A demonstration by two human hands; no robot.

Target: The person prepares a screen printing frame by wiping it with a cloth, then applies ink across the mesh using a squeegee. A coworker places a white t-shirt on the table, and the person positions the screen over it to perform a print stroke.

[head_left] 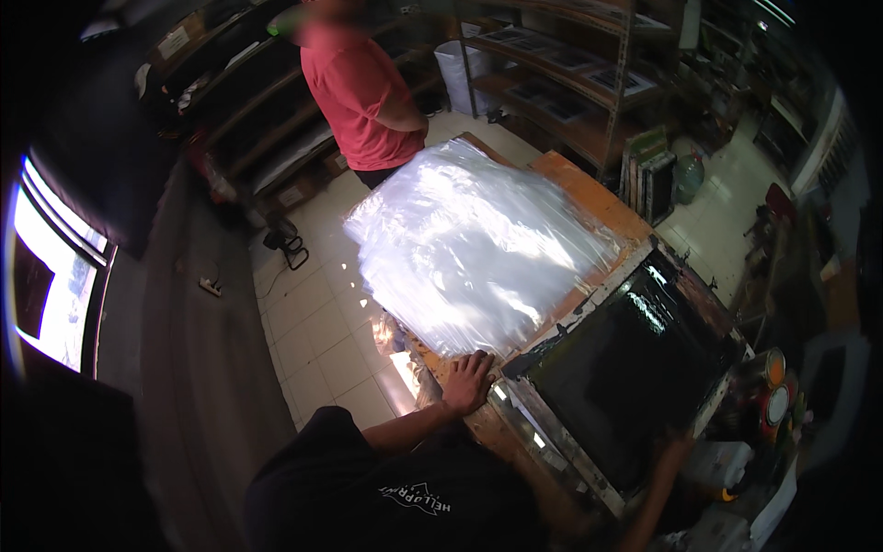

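Observation:
My left hand (469, 381) lies flat with its fingers apart at the near edge of the wooden table, beside a corner of a screen-printing frame. It holds nothing. The frame (537, 405) has a pale, stained border around a dark, glossy screen (635, 368) that reflects light at its far end. Over the near right part of that screen is my right hand (676, 448), dim and smeared, so its fingers cannot be made out. Beyond my left hand, a wide stack of clear plastic sheets or bags (460, 244) covers much of the table.
The orange-brown tabletop (589, 198) shows past the plastic. A person in a red shirt (359, 97) stands at its far side. Open cans (768, 368) crowd the frame's right. Shelving (552, 83) lines the back, with leaning frames (648, 175) and a bottle (688, 177) beside it.

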